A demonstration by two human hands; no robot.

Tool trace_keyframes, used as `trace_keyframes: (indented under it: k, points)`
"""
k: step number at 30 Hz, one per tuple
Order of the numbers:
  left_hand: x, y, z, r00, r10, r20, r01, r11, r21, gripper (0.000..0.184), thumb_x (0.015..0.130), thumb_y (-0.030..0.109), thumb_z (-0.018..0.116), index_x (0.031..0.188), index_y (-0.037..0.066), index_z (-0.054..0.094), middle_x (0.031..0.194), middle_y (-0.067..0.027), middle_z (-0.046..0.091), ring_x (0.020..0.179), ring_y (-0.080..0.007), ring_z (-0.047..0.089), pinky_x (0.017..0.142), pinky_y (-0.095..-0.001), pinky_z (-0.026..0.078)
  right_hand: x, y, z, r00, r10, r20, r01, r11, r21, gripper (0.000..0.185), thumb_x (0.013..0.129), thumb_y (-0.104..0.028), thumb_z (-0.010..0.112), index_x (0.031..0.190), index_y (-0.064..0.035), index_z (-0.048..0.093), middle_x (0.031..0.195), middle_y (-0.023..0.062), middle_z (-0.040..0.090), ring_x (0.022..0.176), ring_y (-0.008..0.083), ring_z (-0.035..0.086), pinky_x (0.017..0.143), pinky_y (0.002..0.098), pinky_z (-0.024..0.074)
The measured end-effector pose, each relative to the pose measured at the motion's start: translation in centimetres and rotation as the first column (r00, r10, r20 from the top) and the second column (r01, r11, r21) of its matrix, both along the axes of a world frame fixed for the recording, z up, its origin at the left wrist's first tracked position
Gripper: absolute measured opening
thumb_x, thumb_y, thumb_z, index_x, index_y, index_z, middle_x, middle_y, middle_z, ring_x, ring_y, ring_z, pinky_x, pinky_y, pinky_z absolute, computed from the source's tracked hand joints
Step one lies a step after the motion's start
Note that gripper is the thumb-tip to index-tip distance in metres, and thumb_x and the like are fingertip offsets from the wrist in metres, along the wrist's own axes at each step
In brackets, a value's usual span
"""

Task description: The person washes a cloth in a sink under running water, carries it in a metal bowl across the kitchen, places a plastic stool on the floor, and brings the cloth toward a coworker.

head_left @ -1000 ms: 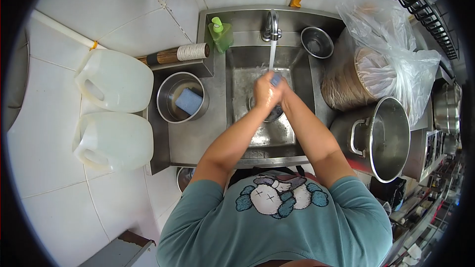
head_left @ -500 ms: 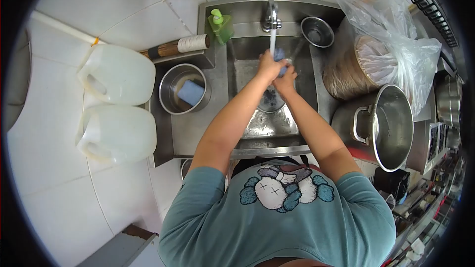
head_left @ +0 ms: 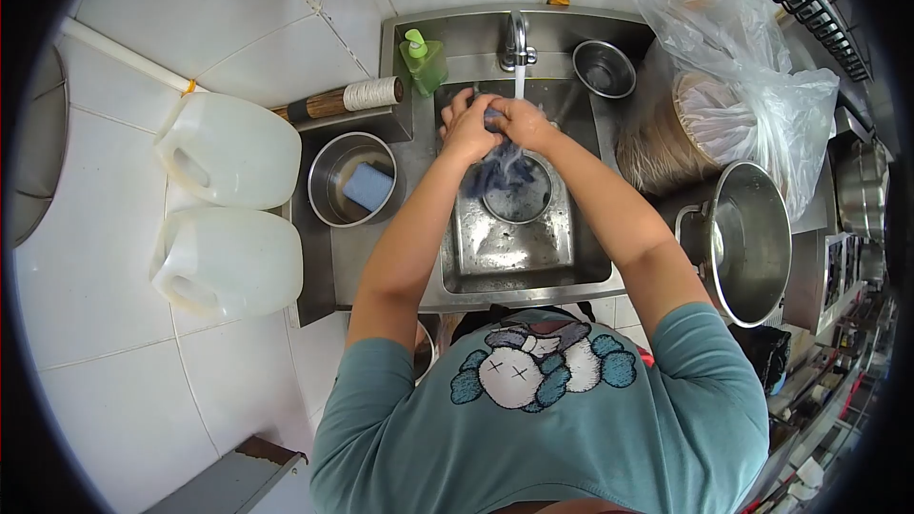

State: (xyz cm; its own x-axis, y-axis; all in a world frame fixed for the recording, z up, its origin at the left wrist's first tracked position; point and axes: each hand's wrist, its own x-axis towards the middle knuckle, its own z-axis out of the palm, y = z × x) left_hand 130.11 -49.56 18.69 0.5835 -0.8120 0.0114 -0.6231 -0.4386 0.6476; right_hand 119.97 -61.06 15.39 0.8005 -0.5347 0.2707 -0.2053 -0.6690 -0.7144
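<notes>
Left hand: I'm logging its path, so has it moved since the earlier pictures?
Yes. Judged against the tap, the left hand has moved left, toward the soap bottle; earlier it was roughly in line with the tap.

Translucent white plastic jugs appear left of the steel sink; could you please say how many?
2: the upper translucent white plastic jug and the lower jug, both left of the stainless-steel sink; neither appears to hide another.

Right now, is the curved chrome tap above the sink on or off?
On: a white water stream falls from the curved chrome tap; where it lands behind the right hand, I can't tell.
</notes>
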Motion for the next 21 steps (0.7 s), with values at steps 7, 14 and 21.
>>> trace_keyframes:
  k: [7, 14, 21]
  points:
    - [3.1, -2.4, -1.1, 0.858, -0.380, -0.345, 0.345, 0.925, -0.162, 0.022, 0.086, 0.006, 0.059, 0.107, 0.004, 0.064, 0.098, -0.0118, 0.068, 0.090, -0.0209, 0.063, 0.081, -0.0325, 0.047, -4.0, -1.1, 1.8, 0.984, -0.112, -0.141, 0.094, 0.987, -0.130, 0.024, 0.071, -0.017, 0.072, 0.088, -0.0019, 0.063, 0.076, 0.0152, 0.066, 0.076, 0.0380, 0.064, 0.075, 0.0414, 0.0503]
    - [1.9, -6.6, -1.1, 0.820, -0.495, -0.289, 0.510, 0.860, -0.027, 0.023, 0.083, 0.006, 0.056, 0.104, 0.002, 0.066, 0.099, -0.0063, 0.065, 0.090, -0.0201, 0.062, 0.080, -0.0326, 0.050, -4.1, -0.6, -0.1, 0.995, 0.032, -0.095, 0.028, 0.820, 0.571, 0.045, 0.072, -0.029, 0.074, 0.103, 0.0017, 0.066, 0.097, 0.0217, 0.068, 0.096, 0.0332, 0.066, 0.083, 0.0391, 0.0497]
    - [-3.5, -5.2, -6.4, 0.455, -0.284, -0.844, -0.134, 0.915, -0.380, 0.061, 0.094, 0.039, 0.052, 0.144, 0.009, 0.035, 0.135, -0.0108, 0.049, 0.125, -0.0200, 0.043, 0.107, -0.0325, 0.030, -3.1, -0.8, 5.0, 0.900, -0.244, -0.362, 0.428, 0.657, 0.621, 0.032, 0.084, -0.011, 0.059, 0.109, 0.0097, 0.059, 0.101, 0.0201, 0.066, 0.089, 0.0249, 0.065, 0.078, 0.0356, 0.0502]
